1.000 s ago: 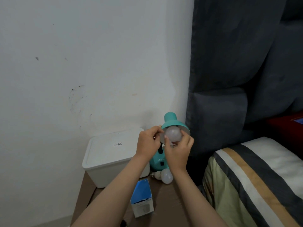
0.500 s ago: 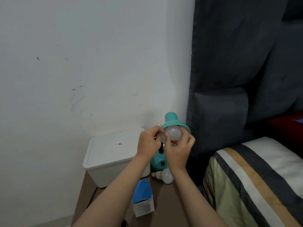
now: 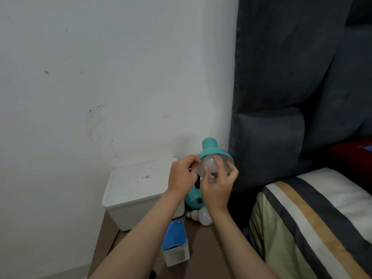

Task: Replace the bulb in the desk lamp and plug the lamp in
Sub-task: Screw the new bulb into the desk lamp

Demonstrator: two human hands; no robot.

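A white lidded bin (image 3: 138, 190) sits at the left end of a brown table (image 3: 104, 236), against the wall (image 3: 100, 77). The left hand (image 3: 182, 176) is raised just right of the bin, fingers curled together and pinching the left rim of the shade (image 3: 213, 153) of a teal lamp (image 3: 194, 200). Below, a blue and white box (image 3: 175, 243) stands on the table near the front edge. The bulb (image 3: 209, 165) sits inside the shade, which is tipped toward the camera. The right hand (image 3: 218, 185) comes up from under it, fingers spread around the bulb and curled onto its glass. A spare bulb (image 3: 202, 216) lies on its side on the table, just in front of the lamp's base. Further right are a dark headboard (image 3: 281, 97) and a striped pillow (image 3: 314, 222)
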